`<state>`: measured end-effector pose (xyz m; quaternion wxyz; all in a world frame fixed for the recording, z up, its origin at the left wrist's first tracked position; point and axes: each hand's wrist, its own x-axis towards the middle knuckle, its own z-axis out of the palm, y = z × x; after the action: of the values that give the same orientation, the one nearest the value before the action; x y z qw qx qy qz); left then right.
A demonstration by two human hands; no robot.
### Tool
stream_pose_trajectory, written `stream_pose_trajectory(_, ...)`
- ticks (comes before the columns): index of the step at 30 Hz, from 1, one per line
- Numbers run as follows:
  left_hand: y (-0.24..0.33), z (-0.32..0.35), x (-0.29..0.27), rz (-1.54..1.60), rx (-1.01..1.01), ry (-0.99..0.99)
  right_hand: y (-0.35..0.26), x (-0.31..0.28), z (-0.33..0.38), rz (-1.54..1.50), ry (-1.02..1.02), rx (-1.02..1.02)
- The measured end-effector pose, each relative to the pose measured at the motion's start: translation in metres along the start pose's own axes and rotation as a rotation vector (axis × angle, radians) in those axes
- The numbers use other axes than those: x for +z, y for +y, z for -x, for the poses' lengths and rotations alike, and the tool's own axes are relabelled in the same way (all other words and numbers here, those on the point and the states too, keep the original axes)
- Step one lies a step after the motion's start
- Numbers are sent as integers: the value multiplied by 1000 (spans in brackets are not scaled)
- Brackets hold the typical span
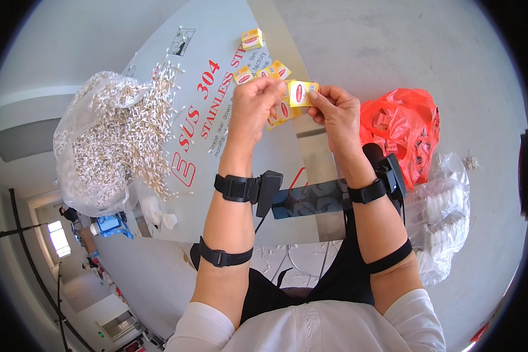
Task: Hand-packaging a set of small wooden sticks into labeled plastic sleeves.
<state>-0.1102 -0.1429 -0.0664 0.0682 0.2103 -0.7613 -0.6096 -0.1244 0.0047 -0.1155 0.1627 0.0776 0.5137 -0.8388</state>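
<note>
My left hand [257, 104] and my right hand [334, 111] meet above the metal table [217, 70], both pinching a small yellow box [300, 92] with a red oval label. The right fingers hold its right end, the left fingers its left end. A second yellow box [283, 111] sits just below, partly hidden behind my left hand. Several more yellow boxes [263, 71] lie on the table beyond my hands. Black straps circle both wrists and forearms.
A large clear bag of cotton swabs [108, 138] lies at the left, with loose swabs [167, 76] spilled beside it. An orange plastic bag [402, 126] and a clear bag of white items [446, 217] sit on the floor at the right.
</note>
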Motion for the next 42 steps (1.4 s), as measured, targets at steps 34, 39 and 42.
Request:
stream_pose_trajectory(34, 0, 6, 10, 163, -52, -127, -2, 3, 1, -15, 11, 11)
stream_pose_trajectory(39, 3, -1, 6, 245, -110, -44, 0, 1, -2, -64, 71, -8)
stream_pose_trajectory(42, 5, -14, 8, -19, -137, 110, 1, -3, -3, -89, 109, -10)
